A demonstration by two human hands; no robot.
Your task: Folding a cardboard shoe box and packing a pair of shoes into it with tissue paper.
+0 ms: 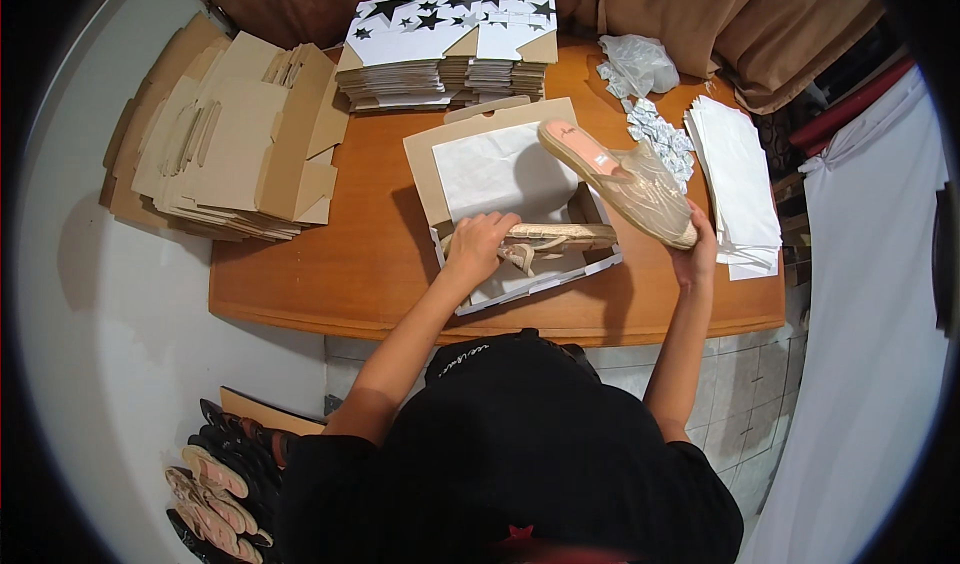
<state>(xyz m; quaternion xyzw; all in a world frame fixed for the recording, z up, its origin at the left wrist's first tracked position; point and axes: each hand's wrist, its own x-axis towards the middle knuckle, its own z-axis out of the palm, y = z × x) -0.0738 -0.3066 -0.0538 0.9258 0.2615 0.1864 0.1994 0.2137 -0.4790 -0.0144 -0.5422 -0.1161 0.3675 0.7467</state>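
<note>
Head view: the left hand [480, 247], knuckles up, grips one end of a beige shoe [570, 234] turned on edge within the open shoebox [540, 287] at centre. Right of centre, the right hand [698, 256] clasps a raised beige mule [650, 199] by its toe, heel toward upper left, partly covering small white packets [665, 134]. Flattened cardboard boxes [225, 154] fill the upper left; white paper sheets [735, 179] lie right.
</note>
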